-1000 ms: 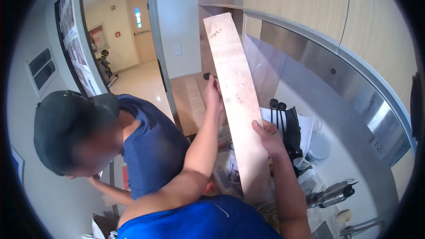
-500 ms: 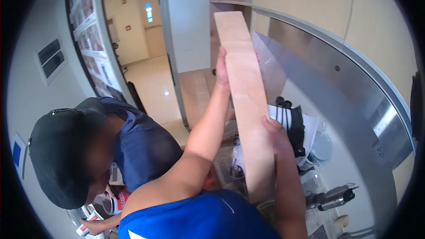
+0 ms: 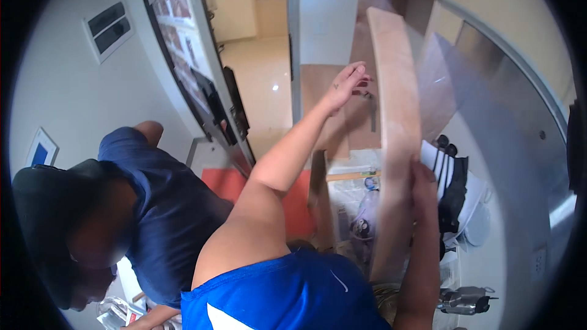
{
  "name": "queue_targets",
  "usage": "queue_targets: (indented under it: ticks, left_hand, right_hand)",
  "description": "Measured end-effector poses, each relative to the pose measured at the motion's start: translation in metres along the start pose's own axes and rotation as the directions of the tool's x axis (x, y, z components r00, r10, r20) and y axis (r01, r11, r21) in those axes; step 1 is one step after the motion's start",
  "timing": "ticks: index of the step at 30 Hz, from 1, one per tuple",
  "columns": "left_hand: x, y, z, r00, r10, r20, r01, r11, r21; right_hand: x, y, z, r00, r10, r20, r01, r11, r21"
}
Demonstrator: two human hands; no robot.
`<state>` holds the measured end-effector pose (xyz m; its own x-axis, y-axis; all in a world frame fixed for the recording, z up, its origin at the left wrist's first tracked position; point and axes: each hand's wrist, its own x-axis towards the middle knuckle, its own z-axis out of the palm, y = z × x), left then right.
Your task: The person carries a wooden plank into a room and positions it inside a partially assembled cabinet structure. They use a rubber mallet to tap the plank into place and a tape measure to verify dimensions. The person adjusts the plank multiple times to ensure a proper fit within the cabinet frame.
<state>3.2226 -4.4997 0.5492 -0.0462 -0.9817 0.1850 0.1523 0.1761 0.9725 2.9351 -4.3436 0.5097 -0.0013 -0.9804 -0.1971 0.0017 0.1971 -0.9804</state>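
A long, pale wooden board [image 3: 398,110] stands tilted in front of me, its far end raised toward the cabinets. My right hand [image 3: 424,190] grips the board's right edge in its lower half; the thumb lies on the near face and the other fingers are hidden behind. Off the board's left side, my left hand [image 3: 348,88] is stretched forward with its fingers apart and nothing in it. A small gap separates these fingertips from the board's upper left edge.
On my left a co-worker in a dark cap and navy shirt [image 3: 171,195] leans over. A purple-tinted container [image 3: 365,220] sits behind the board. To the right are a black cloth item [image 3: 454,201] and a metal flask [image 3: 468,300]. Beyond a door frame lies a corridor [image 3: 263,79].
My left hand has let go of the board and moved away to its left. The view has swung left and down, and the co-worker has leaned lower. My right hand still holds the board.
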Motion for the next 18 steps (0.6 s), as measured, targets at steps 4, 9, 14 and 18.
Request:
queue_targets:
  ticks: [4,9,14,18]
  left_hand:
    - [-0.035,-0.046,-0.132,0.982,0.012,-0.188,0.084,0.863,0.498]
    - [-0.112,-0.080,-0.230,0.924,-0.089,-0.371,0.284,0.810,0.513]
    - [-0.178,-0.125,-0.319,0.827,-0.098,-0.554,0.515,0.531,0.673]
    - [-0.169,-0.124,-0.332,0.835,-0.092,-0.543,0.539,0.342,0.770]
  right_hand:
    - [-0.001,-0.006,0.010,0.998,0.014,0.068,-0.019,0.997,0.072]
    - [0.007,-0.012,0.027,1.000,0.019,-0.005,-0.020,0.998,-0.057]
    - [0.018,-0.009,0.046,0.997,-0.083,-0.003,0.079,0.964,-0.253]
    - [0.031,-0.018,0.062,0.994,-0.087,-0.069,0.065,0.958,-0.278]
